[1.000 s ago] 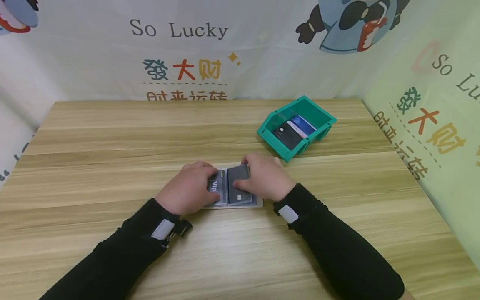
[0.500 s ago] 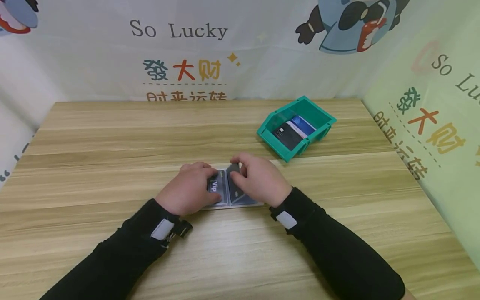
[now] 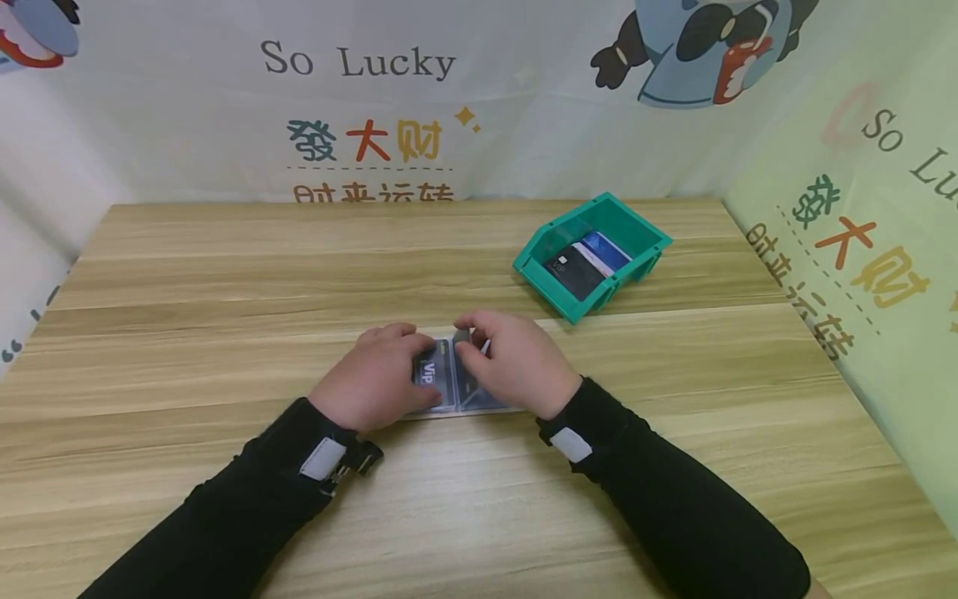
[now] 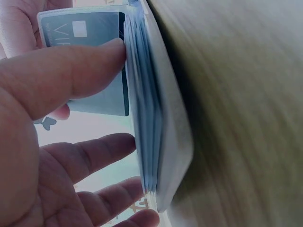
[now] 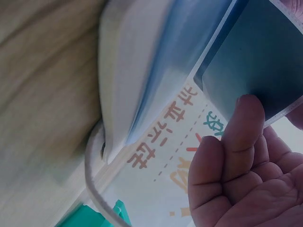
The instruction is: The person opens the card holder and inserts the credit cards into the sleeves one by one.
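Observation:
A card holder (image 3: 443, 391) with clear sleeves lies spread on the table, a grey "Vip" card (image 3: 428, 372) showing on its left side. My left hand (image 3: 374, 366) rests on that side; in the left wrist view its thumb and extended fingers press the stacked sleeves (image 4: 144, 109). With thumb and fingers my right hand (image 3: 524, 362) pinches a raised sleeve page holding a dark card (image 4: 102, 28). That page stands up from the holder near the fold, and its dark back (image 5: 260, 52) faces the right wrist view. The right hand hides much of the holder's right side.
A green bin (image 3: 634, 270) stands farther back to the right, with a black card (image 3: 575, 273) and a blue one (image 3: 604, 249) in it. A pale cord loop (image 5: 92, 165) hangs off the holder's edge. Printed cloth (image 3: 187, 108) borders the wooden table (image 3: 224, 274).
My right hand has moved left, swinging the sleeve page with the dark card from nearly flat up to a steep tilt. The left hand has stayed in place.

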Demonstrator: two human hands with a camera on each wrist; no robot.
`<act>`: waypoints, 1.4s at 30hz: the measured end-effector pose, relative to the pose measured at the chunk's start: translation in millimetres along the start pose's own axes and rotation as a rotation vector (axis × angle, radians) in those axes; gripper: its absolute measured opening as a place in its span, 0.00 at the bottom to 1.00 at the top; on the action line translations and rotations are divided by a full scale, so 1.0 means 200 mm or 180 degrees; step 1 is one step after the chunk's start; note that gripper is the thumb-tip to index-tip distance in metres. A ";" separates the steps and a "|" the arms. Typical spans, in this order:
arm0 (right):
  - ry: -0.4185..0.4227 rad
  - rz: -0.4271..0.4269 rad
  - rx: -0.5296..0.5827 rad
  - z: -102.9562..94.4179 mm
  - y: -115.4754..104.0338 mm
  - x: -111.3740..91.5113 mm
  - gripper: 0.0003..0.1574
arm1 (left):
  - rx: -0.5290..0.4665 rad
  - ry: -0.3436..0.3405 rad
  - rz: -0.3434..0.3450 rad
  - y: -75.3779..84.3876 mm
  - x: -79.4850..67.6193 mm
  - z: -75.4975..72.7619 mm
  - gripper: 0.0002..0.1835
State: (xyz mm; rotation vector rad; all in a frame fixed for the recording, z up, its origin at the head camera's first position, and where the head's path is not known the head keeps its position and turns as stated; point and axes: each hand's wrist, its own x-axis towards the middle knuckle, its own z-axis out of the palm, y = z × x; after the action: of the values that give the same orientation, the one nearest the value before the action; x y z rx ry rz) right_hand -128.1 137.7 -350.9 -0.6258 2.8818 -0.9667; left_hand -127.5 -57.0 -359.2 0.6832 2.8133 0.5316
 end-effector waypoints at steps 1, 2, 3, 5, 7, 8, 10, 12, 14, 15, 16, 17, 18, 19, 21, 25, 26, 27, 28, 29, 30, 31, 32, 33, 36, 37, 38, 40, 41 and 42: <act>0.0009 -0.0038 0.0006 0.00 0.00 0.00 0.19 | 0.0005 0.0004 -0.0003 0.00 0.00 0.00 0.36; 0.0017 -0.0074 0.0022 0.00 0.00 0.00 0.19 | 0.0009 0.0004 -0.0006 0.00 0.00 0.00 0.36; 0.0017 -0.0107 0.0031 0.01 0.00 0.00 0.19 | 0.0013 0.0007 -0.0009 0.00 0.00 0.00 0.36; -0.0003 -0.0165 0.0048 0.01 0.00 0.00 0.21 | 0.0015 0.0009 -0.0015 0.00 0.00 0.00 0.36; -0.0035 -0.0204 0.0049 0.01 0.00 -0.01 0.22 | 0.0011 0.0010 -0.0022 -0.01 0.00 0.00 0.36; -0.0051 -0.0226 0.0052 0.01 -0.01 -0.01 0.23 | 0.0008 0.0008 -0.0020 -0.01 0.00 0.00 0.36; -0.0092 -0.0271 0.0058 0.01 -0.01 -0.01 0.24 | 0.0002 0.0020 -0.0004 -0.01 0.00 0.00 0.36; -0.0141 -0.0314 0.0077 0.01 -0.01 -0.01 0.26 | -0.0004 0.0026 0.0015 -0.01 0.00 0.00 0.35; -0.0205 -0.0345 0.0097 0.02 -0.01 -0.01 0.28 | -0.0014 0.0034 0.0030 -0.01 0.00 0.00 0.35; -0.0239 -0.0359 0.0099 0.02 -0.01 -0.01 0.30 | -0.0014 0.0041 0.0041 -0.01 0.00 0.00 0.35; -0.0267 -0.0374 0.0093 0.02 -0.01 -0.02 0.31 | -0.0013 0.0046 0.0051 -0.01 0.00 0.00 0.35; -0.0297 -0.0384 0.0087 0.02 -0.01 -0.02 0.32 | -0.0013 0.0047 0.0050 -0.01 0.00 0.00 0.35; -0.0321 -0.0399 0.0069 0.02 -0.01 -0.02 0.33 | -0.0009 0.0054 0.0057 -0.01 0.00 -0.01 0.35; -0.0341 -0.0415 0.0054 0.02 -0.01 -0.02 0.33 | -0.0004 0.0062 0.0065 -0.01 0.00 0.00 0.34; -0.0371 -0.0466 0.0018 0.03 -0.01 -0.02 0.34 | 0.0008 0.0083 0.0089 -0.02 0.00 0.00 0.34; -0.0443 -0.0579 -0.0045 0.04 0.00 -0.02 0.35 | 0.0005 0.0136 0.0126 -0.02 0.00 0.00 0.32; -0.0466 -0.0614 -0.0061 0.04 0.00 -0.02 0.36 | 0.0003 0.0145 0.0131 -0.02 0.00 0.00 0.32; -0.0489 -0.0641 -0.0078 0.04 0.00 -0.02 0.36 | 0.0000 0.0147 0.0129 -0.02 0.00 0.00 0.32; -0.0509 -0.0667 -0.0087 0.04 0.00 -0.02 0.37 | -0.0006 0.0147 0.0123 -0.02 0.00 0.00 0.32; -0.0528 -0.0693 -0.0095 0.04 0.00 -0.02 0.38 | -0.0010 0.0147 0.0122 -0.02 0.00 0.00 0.32; -0.0549 -0.0713 -0.0107 0.05 0.00 -0.02 0.38 | -0.0013 0.0145 0.0123 -0.02 0.00 0.00 0.33; -0.0570 -0.0721 -0.0124 0.05 0.00 -0.02 0.39 | -0.0010 0.0145 0.0119 -0.03 0.00 0.00 0.33; -0.0600 -0.0717 -0.0139 0.05 0.00 -0.02 0.39 | -0.0013 0.0148 0.0113 -0.03 0.00 0.00 0.33; -0.0623 -0.0708 -0.0166 0.05 0.00 -0.02 0.39 | -0.0026 0.0146 0.0114 -0.03 0.00 0.00 0.32; -0.0715 -0.0636 -0.0298 0.05 -0.01 -0.03 0.37 | -0.0086 0.0159 0.0136 -0.03 0.01 0.00 0.27; -0.0742 -0.0605 -0.0354 0.05 -0.01 -0.03 0.36 | -0.0114 0.0160 0.0141 -0.03 0.01 0.00 0.25; -0.0773 -0.0579 -0.0413 0.05 -0.02 -0.03 0.35 | -0.0152 0.0142 0.0133 -0.03 0.01 -0.01 0.23; -0.0824 -0.0540 -0.0538 0.06 -0.02 -0.04 0.34 | -0.0236 0.0089 0.0092 -0.04 0.01 -0.02 0.21; -0.0853 -0.0526 -0.0585 0.06 -0.02 -0.04 0.33 | -0.0250 0.0051 0.0053 -0.04 0.01 -0.02 0.23; -0.0877 -0.0536 -0.0627 0.06 -0.02 -0.04 0.32 | -0.0269 0.0014 0.0003 -0.04 0.01 -0.03 0.25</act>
State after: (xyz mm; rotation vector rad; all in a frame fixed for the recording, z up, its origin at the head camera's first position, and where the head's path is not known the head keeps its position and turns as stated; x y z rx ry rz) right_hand -117.1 131.1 -358.0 -0.9468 2.7278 -0.5585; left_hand -133.9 -65.4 -357.3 0.6674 2.7764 0.6489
